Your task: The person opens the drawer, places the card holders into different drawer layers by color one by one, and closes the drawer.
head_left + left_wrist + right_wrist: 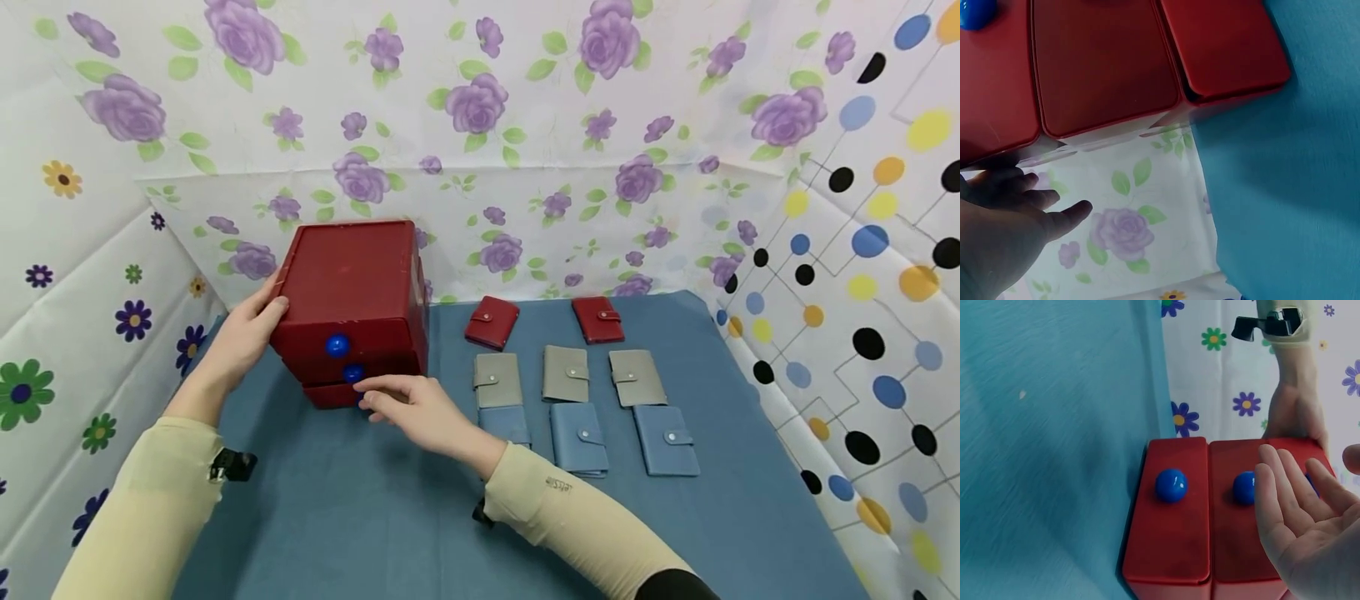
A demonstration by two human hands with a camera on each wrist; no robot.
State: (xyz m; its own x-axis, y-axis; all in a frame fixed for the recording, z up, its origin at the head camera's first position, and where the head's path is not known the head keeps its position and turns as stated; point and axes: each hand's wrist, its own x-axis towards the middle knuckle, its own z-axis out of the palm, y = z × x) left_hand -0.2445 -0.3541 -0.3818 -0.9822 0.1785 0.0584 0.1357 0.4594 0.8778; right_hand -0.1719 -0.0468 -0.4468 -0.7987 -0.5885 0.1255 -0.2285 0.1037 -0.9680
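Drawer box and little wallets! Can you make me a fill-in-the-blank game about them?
1. The left hand touches the drawer box, whose color is ____.
2. The round knobs on the box are ____.
3. Exactly ____ red wallets lie behind the gray wallets.

Missing words: red; blue; two.
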